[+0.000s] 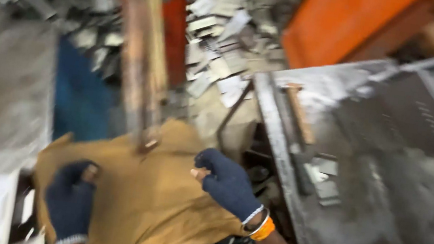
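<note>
Head view, blurred: left hand [70,200] in dark glove presses flat on tan cloth [142,202] over the lap, pinning it. Right hand [228,184] fingers clenched at the cloth's upper edge, beside grey metal table [385,222]. Metal scrap [219,30] beyond.

A grimy grey metal tabletop [385,222] fills the right side, blurred by motion. Behind it, pale metal scraps [219,30] litter the floor beside an orange panel [346,21] and a red post [175,18].
</note>
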